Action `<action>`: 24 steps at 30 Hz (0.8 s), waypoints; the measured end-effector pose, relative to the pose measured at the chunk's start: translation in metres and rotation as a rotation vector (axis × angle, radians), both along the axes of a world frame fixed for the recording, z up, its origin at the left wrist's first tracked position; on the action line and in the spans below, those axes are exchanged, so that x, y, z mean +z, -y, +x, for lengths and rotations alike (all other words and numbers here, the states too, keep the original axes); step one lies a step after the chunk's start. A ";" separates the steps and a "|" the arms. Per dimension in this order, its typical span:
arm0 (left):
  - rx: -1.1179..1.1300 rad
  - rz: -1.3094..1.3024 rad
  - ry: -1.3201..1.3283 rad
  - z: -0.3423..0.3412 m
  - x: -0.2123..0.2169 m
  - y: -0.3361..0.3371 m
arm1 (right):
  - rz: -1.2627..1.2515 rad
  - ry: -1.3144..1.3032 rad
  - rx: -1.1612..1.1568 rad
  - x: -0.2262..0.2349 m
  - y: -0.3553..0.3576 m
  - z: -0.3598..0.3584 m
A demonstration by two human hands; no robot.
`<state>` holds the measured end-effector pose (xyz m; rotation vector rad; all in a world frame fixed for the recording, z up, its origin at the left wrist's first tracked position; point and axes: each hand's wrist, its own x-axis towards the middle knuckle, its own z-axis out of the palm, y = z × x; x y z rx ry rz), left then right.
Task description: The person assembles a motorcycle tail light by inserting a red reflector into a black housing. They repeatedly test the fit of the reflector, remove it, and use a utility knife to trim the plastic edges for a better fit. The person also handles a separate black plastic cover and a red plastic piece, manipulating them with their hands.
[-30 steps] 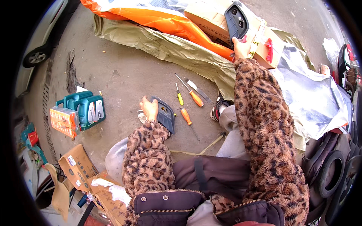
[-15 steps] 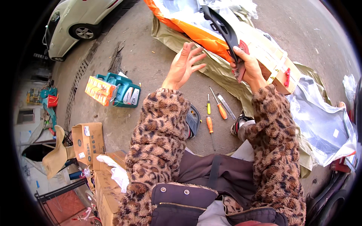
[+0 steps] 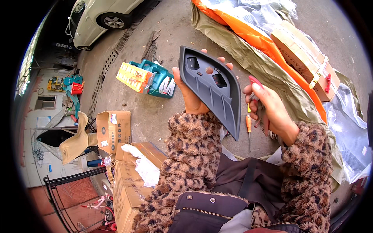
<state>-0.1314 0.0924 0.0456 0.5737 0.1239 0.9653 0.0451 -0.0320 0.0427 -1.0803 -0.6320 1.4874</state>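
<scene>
A dark grey moulded plastic trim panel [image 3: 211,87], pointed at both ends, is held up in front of me. It has a round hole and small rectangular cut-outs. My left hand [image 3: 191,97] grips it from behind, thumb at its left edge and fingertips showing past the far edge. Just right of the panel, my right hand [image 3: 274,108] is closed round a red-and-grey hand tool [image 3: 255,80]; its exact kind is hidden by the fingers. On the ground beyond that hand lies a screwdriver with an orange handle [image 3: 248,123], and a yellow handle [image 3: 248,108] shows beside it.
Teal jugs [image 3: 168,83] stand left of the panel beside an orange-yellow box [image 3: 134,77]. Open cardboard boxes [image 3: 124,186] are at my left. A long carton [image 3: 303,58] lies on orange and olive sheeting [image 3: 233,42] at right. A white car [image 3: 93,23] is parked far left.
The trim panel has passed from my right hand to my left, its broad face now toward me. My left hand has closed on it. My right hand has come lower and nearer, keeping the red-and-grey tool.
</scene>
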 end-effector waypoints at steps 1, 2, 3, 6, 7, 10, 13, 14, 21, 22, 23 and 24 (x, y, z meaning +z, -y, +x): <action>-0.035 -0.049 0.018 0.003 -0.002 0.000 | 0.002 -0.049 -0.091 0.002 -0.003 0.006; -0.070 -0.099 0.038 0.008 -0.005 0.000 | 0.003 -0.096 -0.183 0.002 -0.006 0.012; -0.103 -0.151 0.055 0.009 -0.004 0.002 | 0.067 -0.037 -0.202 0.004 -0.008 0.019; -0.175 -0.158 -0.032 0.011 -0.003 0.006 | 0.416 0.541 -0.341 0.016 -0.011 0.028; -0.194 -0.193 -0.046 0.017 -0.001 0.011 | 0.421 0.592 -0.366 0.017 -0.011 0.031; -0.263 -0.248 -0.090 0.027 -0.006 0.014 | 0.473 0.872 -0.415 0.017 -0.010 0.039; -0.284 -0.298 -0.162 0.033 -0.008 0.019 | 0.570 1.319 -0.399 0.025 -0.011 0.049; -0.281 -0.309 -0.191 0.034 -0.007 0.019 | 0.584 1.401 -0.398 0.033 -0.009 0.047; -0.258 -0.285 -0.264 0.046 0.001 0.027 | 1.043 1.452 -0.391 0.026 -0.007 0.030; -0.274 -0.271 -0.298 0.042 0.002 0.028 | 1.078 1.471 -0.340 0.024 -0.008 0.026; -0.333 -0.266 -0.174 0.038 -0.002 0.026 | 1.110 1.488 -0.288 0.023 -0.008 0.022; -0.391 -0.259 -0.049 0.033 -0.009 0.022 | 1.141 1.505 -0.233 0.022 -0.009 0.019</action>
